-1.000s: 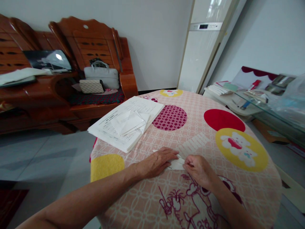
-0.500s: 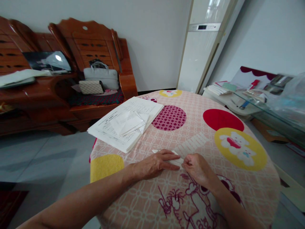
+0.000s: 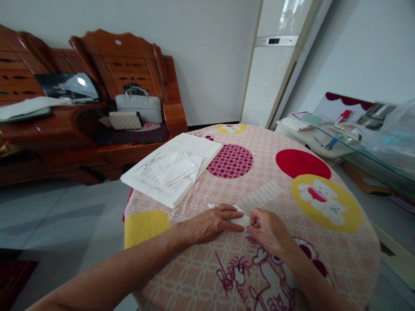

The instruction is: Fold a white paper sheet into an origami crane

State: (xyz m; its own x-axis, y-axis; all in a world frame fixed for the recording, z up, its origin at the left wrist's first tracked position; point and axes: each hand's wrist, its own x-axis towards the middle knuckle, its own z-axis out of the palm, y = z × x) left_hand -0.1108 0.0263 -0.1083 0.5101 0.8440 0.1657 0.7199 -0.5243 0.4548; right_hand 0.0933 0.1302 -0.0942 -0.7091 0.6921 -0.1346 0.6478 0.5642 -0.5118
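Observation:
A small folded piece of white paper [image 3: 240,220] lies on the patterned tablecloth, mostly covered by my hands. My left hand [image 3: 215,224] rests flat across it, fingers stretched out and a little apart, pressing it to the table. At the paper's right end, my right hand [image 3: 264,226] is closed, with thumb and forefinger pinching its edge. One pointed white corner shows past the left fingers. Farther off to the left, folded paper pieces [image 3: 177,168] sit on top of a stack of printed sheets [image 3: 155,196].
The round table [image 3: 194,276] wears a pink cloth with coloured circles. A glass-topped stand [image 3: 350,147] with papers and a plastic bag is close on the right. Behind are a wooden sofa [image 3: 129,56] holding a grey handbag [image 3: 139,108], and a tall white air conditioner [image 3: 264,82].
My right thumb and fingers have shifted slightly at the paper's right end. The left hand stays almost in place, and the whole view has tilted a little.

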